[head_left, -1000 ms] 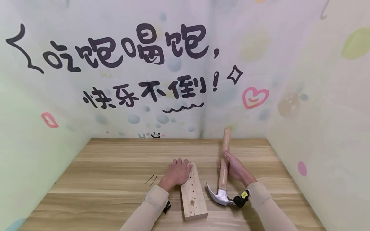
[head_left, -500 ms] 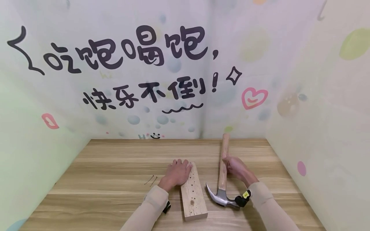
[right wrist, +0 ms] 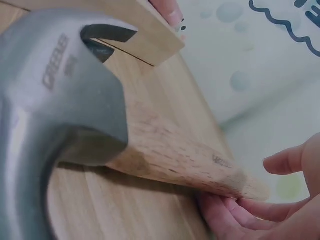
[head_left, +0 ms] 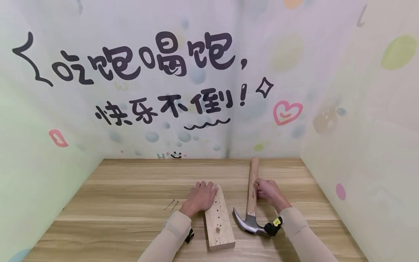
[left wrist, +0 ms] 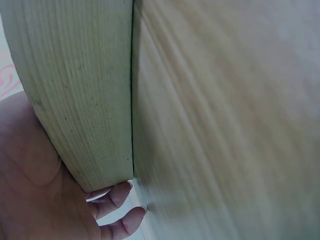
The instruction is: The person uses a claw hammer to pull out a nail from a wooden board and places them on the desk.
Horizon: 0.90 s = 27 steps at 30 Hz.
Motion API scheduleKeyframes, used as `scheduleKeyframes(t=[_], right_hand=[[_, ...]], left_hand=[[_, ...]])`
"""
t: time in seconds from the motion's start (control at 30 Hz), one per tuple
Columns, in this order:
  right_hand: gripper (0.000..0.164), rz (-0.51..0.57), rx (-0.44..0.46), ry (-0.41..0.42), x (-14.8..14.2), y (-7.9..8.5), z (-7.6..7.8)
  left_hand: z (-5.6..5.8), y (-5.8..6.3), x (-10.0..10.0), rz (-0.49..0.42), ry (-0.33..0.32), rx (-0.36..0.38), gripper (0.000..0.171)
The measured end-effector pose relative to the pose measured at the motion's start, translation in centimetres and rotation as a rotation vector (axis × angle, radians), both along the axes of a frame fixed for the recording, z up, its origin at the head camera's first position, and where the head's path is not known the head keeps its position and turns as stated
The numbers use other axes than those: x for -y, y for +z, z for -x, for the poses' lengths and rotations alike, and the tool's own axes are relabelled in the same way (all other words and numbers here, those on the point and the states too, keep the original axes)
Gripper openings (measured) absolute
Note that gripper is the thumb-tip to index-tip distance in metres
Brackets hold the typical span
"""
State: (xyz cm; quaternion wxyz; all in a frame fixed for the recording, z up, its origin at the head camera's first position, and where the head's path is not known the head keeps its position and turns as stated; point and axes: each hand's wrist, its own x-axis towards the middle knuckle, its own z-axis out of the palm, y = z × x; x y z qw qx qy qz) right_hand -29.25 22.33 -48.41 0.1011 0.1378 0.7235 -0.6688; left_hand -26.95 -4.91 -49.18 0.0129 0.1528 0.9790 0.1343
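A pale wooden block (head_left: pixel 220 222) with a row of small dark holes lies lengthwise on the table. My left hand (head_left: pixel 202 195) lies over its far end and holds it. In the left wrist view the palm is against the block (left wrist: pixel 85 100), with fingers (left wrist: pixel 117 197) bent down past its end. A claw hammer (head_left: pixel 252 203) with a wooden handle lies to the right, claw towards the block. My right hand (head_left: pixel 270 191) is at the handle's right side. In the right wrist view its thumb is apart from the handle (right wrist: pixel 185 155), while other fingers (right wrist: pixel 222 217) touch it from below.
Two loose nails (head_left: pixel 171 205) lie left of the block on the wood-grain table (head_left: pixel 108 225). Walls with printed lettering (head_left: pixel 144 65) and coloured spots stand behind and at both sides. Black wrist cameras (head_left: pixel 273 226) sit near the sleeves.
The far end of the hammer's handle has come down towards the table. My right hand's fingers have loosened and drawn back to the handle's right side. The left hand and block stay put.
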Motion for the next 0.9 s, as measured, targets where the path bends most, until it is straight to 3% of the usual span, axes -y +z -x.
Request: scheduleKeyframes(t=[0.2,0.6,0.67,0.9], right_hand=[[0.048,-0.033,-0.007,-0.008,-0.1,0.3,-0.2],[0.048,-0.092,-0.034,0.031,-0.2,0.0,-0.1],[0.045,-0.162,-0.072,0.068,-0.3,0.2,-0.3],[0.049,-0.683,-0.364,0.168,-1.7,2.3,-2.0]], left_hand=[[0.3,-0.3,0.0,-0.001,0.008,-0.007,0.051],[0.8,-0.4,0.3,-0.069,0.004,-0.018,0.049],[0.7,-0.3,0.8,-0.1,-0.009,-0.025,0.048],[-0.1,1.1,4.7,-0.135,0.021,-0.109,0.049]])
